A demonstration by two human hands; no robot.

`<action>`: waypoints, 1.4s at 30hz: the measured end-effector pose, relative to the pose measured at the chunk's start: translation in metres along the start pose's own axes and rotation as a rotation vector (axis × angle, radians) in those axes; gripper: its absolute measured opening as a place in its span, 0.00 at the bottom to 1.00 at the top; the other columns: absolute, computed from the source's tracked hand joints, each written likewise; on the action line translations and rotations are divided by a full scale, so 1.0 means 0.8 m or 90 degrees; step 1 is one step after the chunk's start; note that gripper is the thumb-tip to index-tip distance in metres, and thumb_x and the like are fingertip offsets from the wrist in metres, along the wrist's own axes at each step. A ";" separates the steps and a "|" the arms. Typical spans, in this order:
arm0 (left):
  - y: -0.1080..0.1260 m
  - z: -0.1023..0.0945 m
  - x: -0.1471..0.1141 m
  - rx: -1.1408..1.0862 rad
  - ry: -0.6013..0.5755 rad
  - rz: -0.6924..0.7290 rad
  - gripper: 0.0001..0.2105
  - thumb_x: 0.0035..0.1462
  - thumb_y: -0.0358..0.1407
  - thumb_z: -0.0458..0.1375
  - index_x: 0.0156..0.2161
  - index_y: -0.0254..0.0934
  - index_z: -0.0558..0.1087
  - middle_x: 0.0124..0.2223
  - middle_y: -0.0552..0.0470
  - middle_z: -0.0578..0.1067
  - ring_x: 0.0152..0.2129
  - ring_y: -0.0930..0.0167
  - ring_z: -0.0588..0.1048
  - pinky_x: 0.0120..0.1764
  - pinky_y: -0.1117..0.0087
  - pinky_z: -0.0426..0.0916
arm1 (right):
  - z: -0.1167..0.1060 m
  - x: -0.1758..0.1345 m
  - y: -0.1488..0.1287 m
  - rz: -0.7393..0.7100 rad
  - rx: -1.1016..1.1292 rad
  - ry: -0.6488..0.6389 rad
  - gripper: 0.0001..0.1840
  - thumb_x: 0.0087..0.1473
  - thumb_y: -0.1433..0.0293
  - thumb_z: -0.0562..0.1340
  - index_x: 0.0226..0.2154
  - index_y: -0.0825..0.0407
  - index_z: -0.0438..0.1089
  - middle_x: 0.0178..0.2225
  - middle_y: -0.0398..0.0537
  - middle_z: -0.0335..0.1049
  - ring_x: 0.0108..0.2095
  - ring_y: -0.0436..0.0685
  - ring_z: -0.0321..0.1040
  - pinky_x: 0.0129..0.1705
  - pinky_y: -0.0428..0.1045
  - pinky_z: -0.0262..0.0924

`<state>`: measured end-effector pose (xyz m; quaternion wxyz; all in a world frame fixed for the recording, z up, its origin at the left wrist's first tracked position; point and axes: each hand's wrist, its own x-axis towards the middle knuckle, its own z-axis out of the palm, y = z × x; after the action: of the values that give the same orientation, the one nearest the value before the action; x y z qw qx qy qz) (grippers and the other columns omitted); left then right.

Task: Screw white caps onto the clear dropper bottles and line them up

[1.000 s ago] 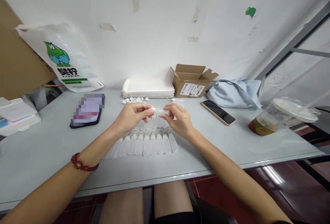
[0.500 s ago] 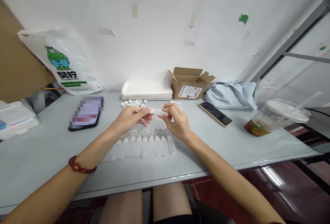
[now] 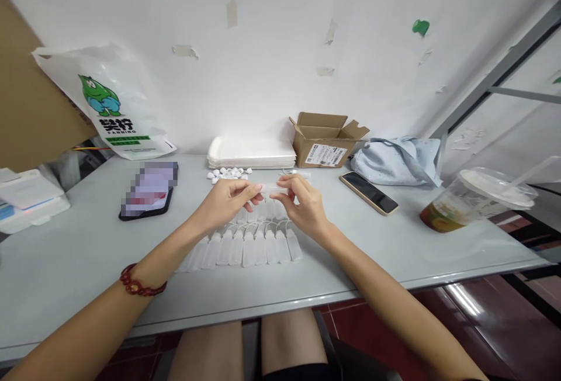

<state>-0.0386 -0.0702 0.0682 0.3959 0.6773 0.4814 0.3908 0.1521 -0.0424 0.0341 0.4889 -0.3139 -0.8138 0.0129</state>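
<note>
A small translucent plastic bottle (image 3: 270, 187) lies sideways between my two hands, just above the table. My left hand (image 3: 228, 201) pinches its left end between thumb and fingers. My right hand (image 3: 305, 204) is closed on the right end with thumb and fingertips. The fingers partly hide both ends. Below the hands, similar translucent bottles (image 3: 248, 250) lie side by side in a row, with thin white cords at their tops. A second row (image 3: 263, 211) shows partly behind my fingers. Loose white caps (image 3: 228, 173) sit in a pile beyond my left hand.
A stack of white sheets or pouches (image 3: 252, 154) and an open cardboard box (image 3: 324, 144) stand by the wall. A phone (image 3: 369, 194), a pale blue cloth bag (image 3: 397, 162) and a drink cup (image 3: 471, 200) are at the right. Another phone (image 3: 149, 191) and a white bag (image 3: 118, 106) are left.
The view has shifted slightly. Both hands stay at about the same place on the bottle, and more of its body shows between the fingertips. The rows of bottles look unchanged.
</note>
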 end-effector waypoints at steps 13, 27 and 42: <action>-0.005 0.006 -0.003 0.100 0.041 0.101 0.14 0.57 0.45 0.54 0.37 0.36 0.75 0.35 0.51 0.76 0.31 0.70 0.73 0.36 0.70 0.69 | -0.005 0.002 0.004 -0.021 0.000 -0.014 0.06 0.58 0.66 0.57 0.34 0.53 0.66 0.27 0.48 0.71 0.25 0.51 0.65 0.28 0.46 0.60; -0.007 0.009 -0.004 0.233 0.054 0.226 0.10 0.59 0.38 0.53 0.37 0.34 0.73 0.34 0.51 0.76 0.28 0.72 0.71 0.32 0.71 0.64 | -0.016 0.013 -0.017 0.412 0.387 -0.153 0.18 0.52 0.54 0.60 0.30 0.54 0.66 0.17 0.36 0.55 0.17 0.45 0.49 0.18 0.43 0.45; -0.002 0.008 0.001 -0.101 -0.078 -0.018 0.20 0.57 0.50 0.53 0.28 0.33 0.73 0.27 0.50 0.73 0.24 0.72 0.72 0.29 0.69 0.69 | -0.008 0.005 -0.018 -0.017 0.078 0.038 0.09 0.59 0.68 0.57 0.40 0.53 0.69 0.37 0.52 0.70 0.32 0.51 0.67 0.30 0.45 0.66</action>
<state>-0.0335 -0.0704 0.0645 0.4826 0.6595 0.4332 0.3801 0.1490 -0.0538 0.0452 0.5310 -0.2725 -0.8010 0.0466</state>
